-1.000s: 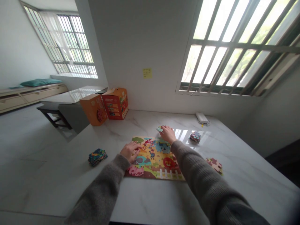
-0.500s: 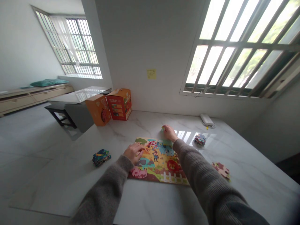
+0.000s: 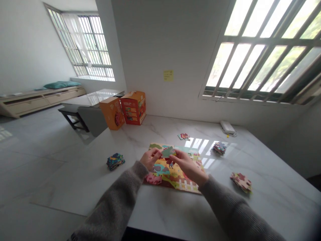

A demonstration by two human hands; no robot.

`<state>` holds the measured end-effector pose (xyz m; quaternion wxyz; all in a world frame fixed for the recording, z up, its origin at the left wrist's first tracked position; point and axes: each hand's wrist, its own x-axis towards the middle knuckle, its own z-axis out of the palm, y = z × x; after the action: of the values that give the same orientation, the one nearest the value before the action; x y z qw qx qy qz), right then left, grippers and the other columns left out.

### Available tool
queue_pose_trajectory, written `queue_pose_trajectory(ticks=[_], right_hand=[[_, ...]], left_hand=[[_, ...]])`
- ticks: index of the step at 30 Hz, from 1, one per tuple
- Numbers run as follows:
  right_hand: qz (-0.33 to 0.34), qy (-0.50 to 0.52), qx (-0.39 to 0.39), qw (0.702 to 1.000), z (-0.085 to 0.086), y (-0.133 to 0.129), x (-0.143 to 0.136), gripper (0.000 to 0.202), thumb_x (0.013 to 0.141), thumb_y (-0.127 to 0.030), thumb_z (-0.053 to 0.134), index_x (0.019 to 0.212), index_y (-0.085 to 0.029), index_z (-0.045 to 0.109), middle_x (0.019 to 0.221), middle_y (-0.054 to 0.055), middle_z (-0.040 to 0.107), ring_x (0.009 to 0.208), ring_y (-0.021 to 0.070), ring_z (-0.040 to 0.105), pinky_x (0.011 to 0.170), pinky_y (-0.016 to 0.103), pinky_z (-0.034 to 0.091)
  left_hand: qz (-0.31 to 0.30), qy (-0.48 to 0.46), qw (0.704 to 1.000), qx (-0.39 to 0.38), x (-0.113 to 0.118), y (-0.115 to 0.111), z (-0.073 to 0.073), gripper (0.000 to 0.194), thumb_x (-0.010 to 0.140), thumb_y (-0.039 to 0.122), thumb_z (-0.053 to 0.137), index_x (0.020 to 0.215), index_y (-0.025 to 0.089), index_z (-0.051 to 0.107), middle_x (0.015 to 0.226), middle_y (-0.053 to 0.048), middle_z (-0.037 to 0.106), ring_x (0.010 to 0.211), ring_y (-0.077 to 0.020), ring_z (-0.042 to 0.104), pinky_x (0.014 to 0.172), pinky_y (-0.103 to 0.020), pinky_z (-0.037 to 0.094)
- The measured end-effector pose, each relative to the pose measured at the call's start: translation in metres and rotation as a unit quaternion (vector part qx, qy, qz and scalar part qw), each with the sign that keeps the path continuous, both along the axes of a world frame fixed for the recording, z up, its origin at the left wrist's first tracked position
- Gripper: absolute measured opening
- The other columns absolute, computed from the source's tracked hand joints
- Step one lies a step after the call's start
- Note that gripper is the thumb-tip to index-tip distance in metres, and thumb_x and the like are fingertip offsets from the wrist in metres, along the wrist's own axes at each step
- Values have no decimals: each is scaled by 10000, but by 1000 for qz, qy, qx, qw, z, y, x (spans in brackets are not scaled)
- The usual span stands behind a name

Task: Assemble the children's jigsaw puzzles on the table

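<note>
A light green puzzle piece (image 3: 167, 152) is held up between both hands, above the upper part of a colourful farm-scene puzzle (image 3: 173, 172). My left hand (image 3: 151, 158) pinches its left side. At its right edge, my right hand (image 3: 187, 164) grips it between thumb and fingers. The puzzle lies flat on the marble table, with a pink pig at its lower left and a white fence at its lower right. The hands and the piece cover part of its middle and top.
Small heaps of puzzle pieces lie left (image 3: 115, 161), behind (image 3: 184, 136), right (image 3: 219, 148) and lower right (image 3: 241, 182) of the puzzle. Orange boxes (image 3: 132, 108) stand at the back left. A white device (image 3: 227, 127) with a cable lies at the back right.
My right hand has come back from behind the puzzle with the green piece. My left hand has lifted from the puzzle's left side and also holds the piece. The view has shifted slightly.
</note>
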<state>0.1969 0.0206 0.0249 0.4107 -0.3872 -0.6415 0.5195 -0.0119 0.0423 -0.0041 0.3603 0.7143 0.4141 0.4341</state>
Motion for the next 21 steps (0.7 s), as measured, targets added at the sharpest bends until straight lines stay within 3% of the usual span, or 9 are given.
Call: queue_pose_trajectory(ticks=[3,8,13,15,21], right_hand=[[-32,-18,5,999,1,-19,-1,386,928,-536,552,883,-176,683,762,47,711,728,183,659,729,317,539],[-99,-68,69,990,-6,-33,6,442,994,-531,414,834,-209,671,770,48,691,751,190,642,730,308,526],[-156,-102,131,974,-19,-28,19,321,989,-422,458,1198,-220,593,795,17,660,739,182,632,730,314,517],[-175,-109,155,966,-22,-24,28,317,981,-371,462,1239,-223,570,798,15,663,743,179,638,750,322,520],[-216,-173,194,941,-25,-17,54,226,955,-298,469,1057,-235,662,805,36,698,767,199,658,735,341,542]], left_hand=[[-38,-1,999,-22,9,-6,2,468,933,586,451,763,168,576,666,-10,600,609,-131,549,591,-244,438],[-38,10,999,-22,20,-12,3,444,937,579,444,772,179,542,615,18,545,535,-113,476,542,-236,394],[-4,42,999,-2,17,-7,-5,455,951,591,411,790,186,541,587,30,518,517,-115,463,534,-234,376],[10,51,999,6,15,-4,-10,452,955,587,411,792,188,547,582,34,514,514,-114,455,535,-233,366],[27,69,997,25,11,1,-15,433,962,556,406,793,187,558,572,38,491,512,-119,452,532,-237,354]])
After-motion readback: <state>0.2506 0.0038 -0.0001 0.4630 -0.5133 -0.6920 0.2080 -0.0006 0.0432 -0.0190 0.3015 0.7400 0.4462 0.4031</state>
